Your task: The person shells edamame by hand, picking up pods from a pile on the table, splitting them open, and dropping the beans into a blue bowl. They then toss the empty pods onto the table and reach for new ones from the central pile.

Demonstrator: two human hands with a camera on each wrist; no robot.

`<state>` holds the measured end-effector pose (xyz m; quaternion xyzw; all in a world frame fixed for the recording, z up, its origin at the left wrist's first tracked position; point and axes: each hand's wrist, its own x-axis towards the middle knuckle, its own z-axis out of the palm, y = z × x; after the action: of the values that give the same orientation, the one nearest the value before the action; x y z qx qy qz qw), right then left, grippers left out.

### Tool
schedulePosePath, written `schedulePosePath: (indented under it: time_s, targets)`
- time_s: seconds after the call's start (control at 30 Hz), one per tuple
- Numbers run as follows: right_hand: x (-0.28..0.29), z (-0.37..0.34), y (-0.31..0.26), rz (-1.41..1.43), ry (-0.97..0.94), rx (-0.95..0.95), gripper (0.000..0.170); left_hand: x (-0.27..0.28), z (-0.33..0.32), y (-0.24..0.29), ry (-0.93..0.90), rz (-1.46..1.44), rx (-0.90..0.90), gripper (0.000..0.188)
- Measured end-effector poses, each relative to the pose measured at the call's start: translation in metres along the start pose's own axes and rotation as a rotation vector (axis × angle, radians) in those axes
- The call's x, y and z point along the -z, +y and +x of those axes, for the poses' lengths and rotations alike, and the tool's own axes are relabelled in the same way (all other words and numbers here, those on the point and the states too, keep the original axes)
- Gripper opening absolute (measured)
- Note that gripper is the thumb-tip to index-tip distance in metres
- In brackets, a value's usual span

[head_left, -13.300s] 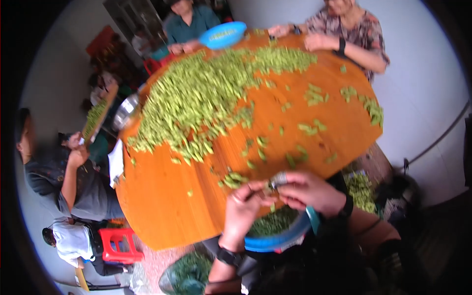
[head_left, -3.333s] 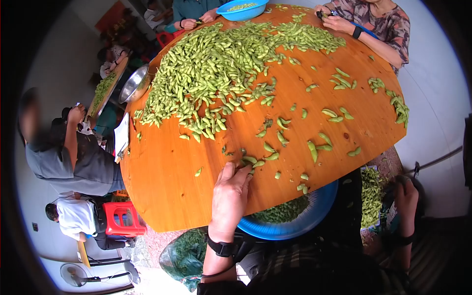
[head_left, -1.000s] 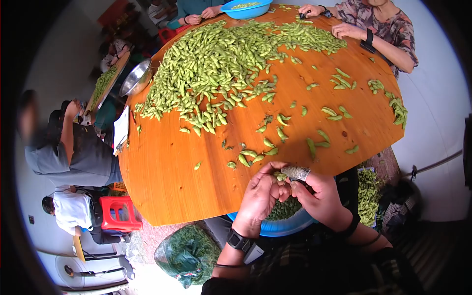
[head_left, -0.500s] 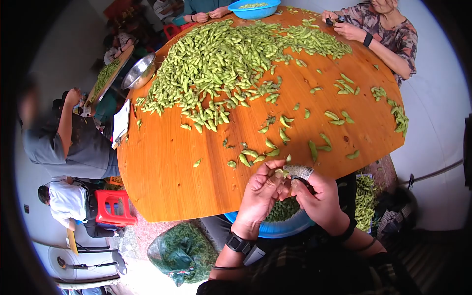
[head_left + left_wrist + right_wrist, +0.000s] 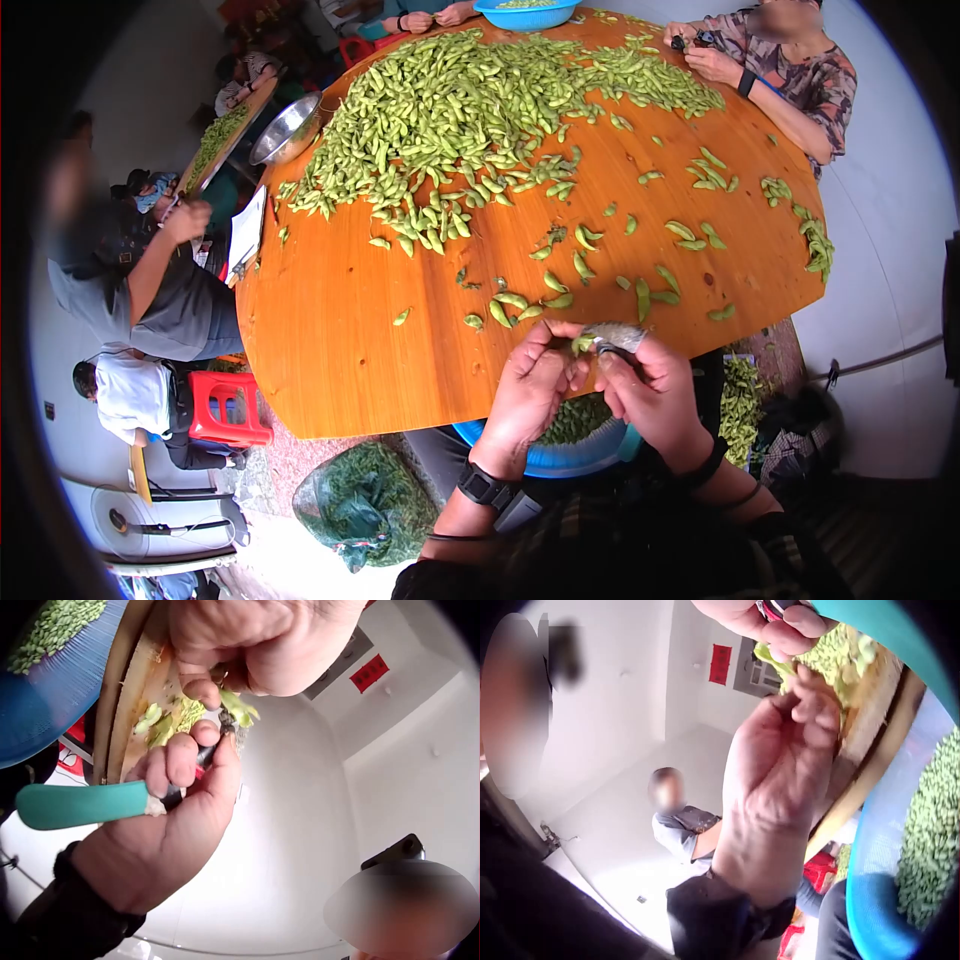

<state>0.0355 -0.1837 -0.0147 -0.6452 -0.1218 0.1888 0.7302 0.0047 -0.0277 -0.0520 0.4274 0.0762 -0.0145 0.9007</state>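
Over the near table edge, in the head view, my left hand (image 5: 530, 385) pinches a green soybean pod (image 5: 582, 344) between thumb and fingers. My right hand (image 5: 650, 395) meets it from the other side, its fingertips close against the pod. A teal-handled tool (image 5: 82, 806) is gripped in the right hand, its working end hidden among the fingers. A whitish woven wrap (image 5: 615, 335) covers the right index finger. Below both hands sits a blue basin (image 5: 575, 462) holding shelled green beans (image 5: 575, 418). Several loose pods (image 5: 510, 300) lie just beyond the left fingertips.
A big heap of pods (image 5: 450, 120) covers the far part of the wooden table (image 5: 350, 350). A metal bowl (image 5: 287, 130) and white paper (image 5: 246, 235) stand at its left edge. Another blue basin (image 5: 527, 14) is at the far edge. People sit around; a green bag (image 5: 365, 505) lies below.
Earlier my left hand reached to pods on the table while the right hung far right. Since then both hands came together around one pod. The person at left has lowered a raised hand.
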Motion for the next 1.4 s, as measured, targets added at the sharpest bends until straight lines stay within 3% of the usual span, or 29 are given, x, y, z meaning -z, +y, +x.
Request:
schedulePosePath:
  time_s: [0.03, 0.13, 0.3, 0.37, 0.43, 0.47, 0.53, 0.57, 0.63, 0.8, 0.97, 1.07, 1.23, 1.3, 1.4]
  targets:
    - [0.002, -0.002, -0.009, 0.027, 0.029, 0.007, 0.024, -0.001, -0.004, 0.002, 0.0, 0.001, 0.003, 0.025]
    - [0.037, -0.002, -0.021, -0.085, 0.217, 0.152, 0.025, -0.016, -0.034, 0.014, 0.089, 0.537, -0.094, 0.023]
    - [0.149, 0.006, -0.006, -0.462, 0.439, 0.154, 0.026, -0.008, -0.071, 0.019, -0.023, 0.876, 0.012, 0.019]
    - [0.172, 0.008, -0.002, -0.577, 0.485, 0.179, 0.017, -0.01, -0.069, 0.018, -0.02, 1.016, 0.01, 0.017]
    - [0.181, 0.014, -0.002, -0.722, 0.535, 0.114, 0.013, -0.013, -0.058, 0.015, 0.053, 1.193, -0.28, 0.011]
    - [0.18, 0.014, -0.004, -0.575, 0.589, 0.05, 0.021, -0.018, -0.05, 0.015, 0.05, 1.194, -0.276, 0.011]
    - [0.186, 0.018, 0.0, -0.57, 0.555, 0.084, 0.021, -0.032, -0.027, 0.015, 0.308, 1.522, -0.468, 0.012]
    - [0.189, 0.018, 0.003, -0.564, 0.52, 0.126, 0.021, -0.032, -0.017, 0.014, 0.301, 1.524, -0.466, 0.012]
    - [0.191, 0.016, 0.007, -0.597, 0.541, 0.143, 0.021, -0.027, 0.001, 0.007, 0.222, 1.671, -0.725, 0.015]
    - [0.191, 0.015, 0.016, -0.669, 0.592, 0.226, 0.021, -0.037, -0.013, -0.002, 0.074, 1.525, -0.551, 0.016]
    - [0.193, 0.015, 0.012, -0.671, 0.561, 0.21, 0.022, -0.058, -0.007, -0.01, 0.022, 1.604, -0.652, 0.02]
    - [0.191, 0.014, 0.012, -0.641, 0.561, 0.218, 0.022, -0.057, -0.023, -0.009, -0.21, 1.505, -0.473, 0.02]
    - [0.191, 0.014, 0.012, -0.647, 0.563, 0.233, 0.022, -0.07, 0.019, 0.009, -0.027, 1.558, -0.52, 0.018]
    - [0.194, 0.016, 0.015, -0.623, 0.559, 0.247, 0.022, -0.066, 0.051, 0.006, 0.058, 1.691, -0.694, 0.017]
    - [0.198, 0.016, 0.022, -0.748, 0.563, 0.333, 0.021, -0.056, 0.066, -0.001, -0.015, 1.776, -0.684, 0.012]
